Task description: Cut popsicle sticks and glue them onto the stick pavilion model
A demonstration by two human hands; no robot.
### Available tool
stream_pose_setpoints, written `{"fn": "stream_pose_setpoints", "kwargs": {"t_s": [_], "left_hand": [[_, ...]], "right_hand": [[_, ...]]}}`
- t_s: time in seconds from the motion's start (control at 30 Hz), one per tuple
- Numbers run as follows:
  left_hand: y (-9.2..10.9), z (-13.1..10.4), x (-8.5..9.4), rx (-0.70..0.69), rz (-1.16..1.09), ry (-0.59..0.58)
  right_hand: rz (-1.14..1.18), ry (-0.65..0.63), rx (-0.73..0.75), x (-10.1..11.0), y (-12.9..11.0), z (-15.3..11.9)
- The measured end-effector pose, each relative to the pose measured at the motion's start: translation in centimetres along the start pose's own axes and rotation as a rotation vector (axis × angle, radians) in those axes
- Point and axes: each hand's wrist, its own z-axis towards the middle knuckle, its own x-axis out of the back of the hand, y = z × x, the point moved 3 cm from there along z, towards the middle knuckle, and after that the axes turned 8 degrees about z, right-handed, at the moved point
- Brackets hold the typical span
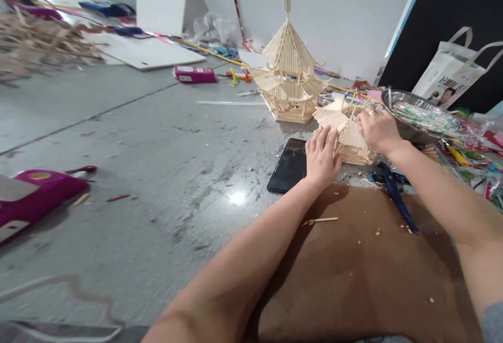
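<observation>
Open floor (157, 175): bare left of the phone (288, 165).
Obstacles: stick pagoda (288, 70), steel bowl (416, 115), blue cutters (396, 196) crowd the right.

Both hands, left (322, 158) and right (379, 131), reach forward, fingers curled.

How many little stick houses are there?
2. The tall stick pagoda stands by the white wall. The smaller stick model lies nearer, with the left hand and right hand on it. Clutter could hide more.

Pale bare wooden sticks form the small model (348, 136); the phone (288, 166) is glossy black, the bowl (408, 115) shiny metal, the floor (157, 165) scuffed grey, the cardboard (353, 264) matt brown.
</observation>
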Motion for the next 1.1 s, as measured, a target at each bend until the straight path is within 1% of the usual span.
{"fn": "stream_pose_setpoints", "kwargs": {"t_s": [0.1,0.17,0.2,0.3,0.4,0.47,0.63,0.77,0.87,1.0,1.07,1.1], "left_hand": [[0.0,0.0,0.0,-0.003,-0.006,0.005],[0.0,0.0,-0.1,-0.001,-0.007,0.004],[0.0,0.0,-0.1,-0.001,-0.003,0.006],[0.0,0.0,0.0,-0.003,-0.001,0.014],[0.0,0.0,-0.1,0.003,-0.013,0.009],[0.0,0.0,-0.1,0.007,-0.012,0.008],[0.0,0.0,-0.1,0.008,0.001,0.021],[0.0,0.1,0.0,0.017,-0.015,0.003],[-0.1,0.1,0.0,0.029,-0.021,-0.001],[-0.1,0.1,-0.1,0.031,-0.01,0.015],[-0.1,0.1,-0.1,0.024,-0.009,0.017],[-0.1,0.0,-0.2,0.02,-0.01,0.017]], "right_hand": [[0.056,0.11,-0.101,0.5,1.6,0.0],[0.116,0.147,-0.098,0.7,2.0,-0.2],[0.144,0.138,-0.079,0.7,1.9,-0.4],[0.194,0.051,0.003,0.5,1.1,-1.1],[0.196,-0.018,0.061,0.6,0.2,-1.5],[0.2,-0.052,0.088,0.7,0.1,-1.5],[0.2,-0.103,0.111,0.6,0.6,-1.0],[0.179,-0.115,0.118,-0.1,0.2,-0.6],[0.248,-0.043,0.016,-0.1,0.1,-0.3],[0.422,0.137,-0.149,0.8,0.8,0.1],[0.475,0.227,-0.185,1.5,1.3,0.3],[0.48,0.243,-0.19,1.7,1.4,0.3]]}}
